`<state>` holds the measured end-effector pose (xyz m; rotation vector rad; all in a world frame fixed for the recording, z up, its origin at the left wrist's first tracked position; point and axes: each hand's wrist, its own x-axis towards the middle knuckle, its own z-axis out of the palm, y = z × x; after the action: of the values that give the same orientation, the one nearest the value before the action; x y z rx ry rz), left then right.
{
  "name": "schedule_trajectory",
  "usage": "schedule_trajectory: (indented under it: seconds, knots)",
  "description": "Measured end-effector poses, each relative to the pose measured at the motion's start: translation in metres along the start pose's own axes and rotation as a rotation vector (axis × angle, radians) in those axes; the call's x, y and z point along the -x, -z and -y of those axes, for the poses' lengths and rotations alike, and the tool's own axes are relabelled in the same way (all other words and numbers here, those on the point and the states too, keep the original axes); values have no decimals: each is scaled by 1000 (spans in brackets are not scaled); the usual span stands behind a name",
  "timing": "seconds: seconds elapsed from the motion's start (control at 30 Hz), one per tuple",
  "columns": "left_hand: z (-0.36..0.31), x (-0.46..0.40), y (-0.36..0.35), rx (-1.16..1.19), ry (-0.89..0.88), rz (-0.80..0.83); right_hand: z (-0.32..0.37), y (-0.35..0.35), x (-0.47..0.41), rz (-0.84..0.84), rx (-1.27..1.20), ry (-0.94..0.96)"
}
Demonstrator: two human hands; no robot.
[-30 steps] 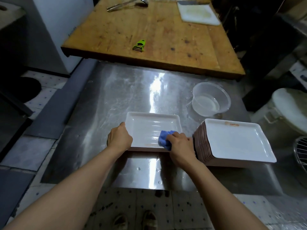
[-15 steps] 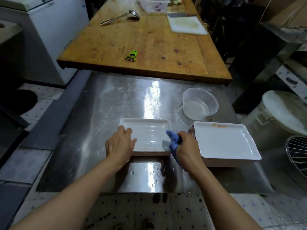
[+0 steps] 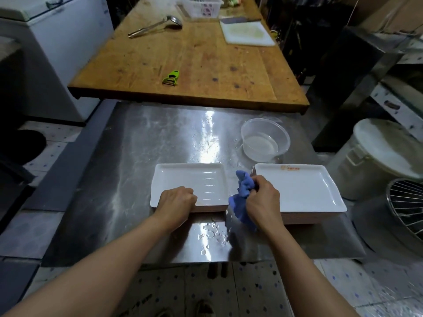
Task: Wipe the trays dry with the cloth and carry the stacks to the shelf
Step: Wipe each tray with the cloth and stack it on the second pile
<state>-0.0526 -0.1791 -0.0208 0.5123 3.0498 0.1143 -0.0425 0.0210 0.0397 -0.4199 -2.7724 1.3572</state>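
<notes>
A single white rectangular tray (image 3: 190, 179) lies on the wet steel table (image 3: 128, 170). My left hand (image 3: 177, 202) grips its near edge, fingers curled over the rim. My right hand (image 3: 263, 201) holds a bunched blue cloth (image 3: 242, 197) in the gap between that tray and a stack of white trays (image 3: 302, 188) to the right. The cloth hangs down over the near edge of the gap, clear of the single tray's surface.
A clear plastic bowl (image 3: 265, 143) with water stands behind the stack. Beyond lies a wooden table (image 3: 194, 65) with a green peeler (image 3: 171, 77), a ladle (image 3: 158, 25), a white cutting board (image 3: 248, 33) and a basket. White lidded bucket (image 3: 375, 156) and wire rack (image 3: 407, 207) at right.
My right hand lifted the cloth off the single tray and drew it right, into the gap beside the stack. My left hand slid along the tray's near edge toward the middle.
</notes>
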Motion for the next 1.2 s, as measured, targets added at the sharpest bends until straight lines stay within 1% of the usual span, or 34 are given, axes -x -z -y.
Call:
schedule_trajectory:
  seconds: [0.1,0.13,0.27,0.33,0.4,0.47,0.63,0.7,0.77,0.83,0.93,1.0,1.07,1.17,1.2]
  knots:
    - [-2,5,17,38,-84,-123,2,6,0,-37,-19,-14]
    - [-3,6,22,33,-79,-168,4,7,1,-46,-48,-23]
    - [-1,-4,35,153,-12,-306,10,10,4,-60,-151,-68]
    - [2,-14,43,141,45,-306,16,12,4,-87,-189,-87]
    - [3,-22,52,148,87,-319,24,15,4,-127,-204,-66]
    - [3,-25,66,261,165,-377,34,21,4,-177,-252,5]
    - [3,-17,105,733,287,-519,73,33,4,-295,-281,245]
    - [3,-12,121,856,339,-529,95,35,3,-324,-273,366]
    - [1,-7,134,952,344,-527,117,33,4,-342,-231,497]
    - [-3,-3,144,1018,328,-544,134,28,5,-316,-178,595]
    - [-7,4,155,1079,316,-588,150,22,6,-299,-107,681]
    - [-9,9,162,1102,315,-611,156,22,4,-363,-12,720]
    - [-11,13,169,1134,311,-615,164,23,0,-433,70,719]
    - [-18,16,177,1175,301,-620,176,23,0,-367,23,776]
    - [-19,16,180,1184,303,-625,179,22,0,-349,41,789]
